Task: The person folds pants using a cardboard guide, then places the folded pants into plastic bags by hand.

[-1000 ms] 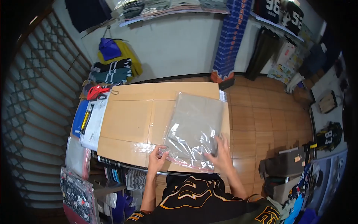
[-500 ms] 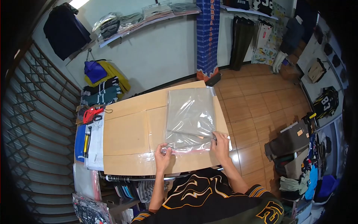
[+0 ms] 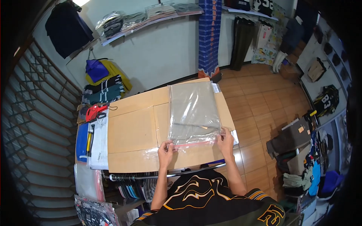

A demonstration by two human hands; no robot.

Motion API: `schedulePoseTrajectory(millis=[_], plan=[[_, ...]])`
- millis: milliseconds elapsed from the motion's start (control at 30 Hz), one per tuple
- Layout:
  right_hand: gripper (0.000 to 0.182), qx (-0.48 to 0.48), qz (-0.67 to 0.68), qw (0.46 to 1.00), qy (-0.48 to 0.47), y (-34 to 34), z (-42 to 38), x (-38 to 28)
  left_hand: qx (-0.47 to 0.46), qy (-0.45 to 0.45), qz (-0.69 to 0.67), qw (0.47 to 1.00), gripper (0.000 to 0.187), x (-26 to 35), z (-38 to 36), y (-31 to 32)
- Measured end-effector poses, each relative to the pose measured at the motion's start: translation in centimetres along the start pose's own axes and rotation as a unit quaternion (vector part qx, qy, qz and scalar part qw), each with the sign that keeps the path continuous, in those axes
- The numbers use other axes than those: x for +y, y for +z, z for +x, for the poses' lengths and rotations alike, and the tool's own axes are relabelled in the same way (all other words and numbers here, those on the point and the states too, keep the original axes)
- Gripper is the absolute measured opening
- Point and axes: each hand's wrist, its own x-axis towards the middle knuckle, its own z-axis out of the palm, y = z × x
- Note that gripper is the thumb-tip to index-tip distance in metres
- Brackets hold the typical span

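Observation:
A clear plastic bag [image 3: 184, 142] with a pinkish-red strip along its near edge lies on a cardboard sheet. Inside is a folded grey-beige garment [image 3: 193, 105], and glare covers parts of it. My left hand [image 3: 165, 152] pinches the bag's near left corner. At the near right corner, my right hand [image 3: 225, 143] has its thumb and fingers closed on the bag's edge.
The cardboard [image 3: 132, 126] covers the tabletop. A red-handled tool [image 3: 95, 112] and a yellow-and-black pump-like tool [image 3: 89, 142] lie at its left. Below its front edge runs a metal rail [image 3: 181, 174] with hanging clothes. More plastic bags [image 3: 87, 180] lie lower left.
The bag and the cardboard have shifted slightly in view. The plastic's near edge looks straighter and its red strip shows more clearly. My right hand sits a little higher and farther right.

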Motion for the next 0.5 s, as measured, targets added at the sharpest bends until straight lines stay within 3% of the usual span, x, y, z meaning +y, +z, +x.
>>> schedulePoseTrajectory(millis=[133,233,300,500], plan=[[0.038,0.039,-0.034,0.998,0.022,-0.6,-1.1,-0.5,-0.021,-0.009,-0.021,1.0,0.02,-0.2,0.3,-0.3],[0.036,0.01,-0.088,0.994,0.061,-1.2,-1.6,0.5,-0.035,-0.003,-0.034,0.999,0.02,-0.3,0.4,-0.5],[0.033,0.008,-0.016,0.997,0.079,-1.2,-1.8,1.6,-0.04,0.005,-0.032,0.999,0.021,-0.3,0.4,-0.6],[0.032,0.033,0.034,0.996,0.079,-1.1,-3.4,2.4,-0.033,0.01,-0.039,0.999,0.025,0.8,-0.4,-1.8]])
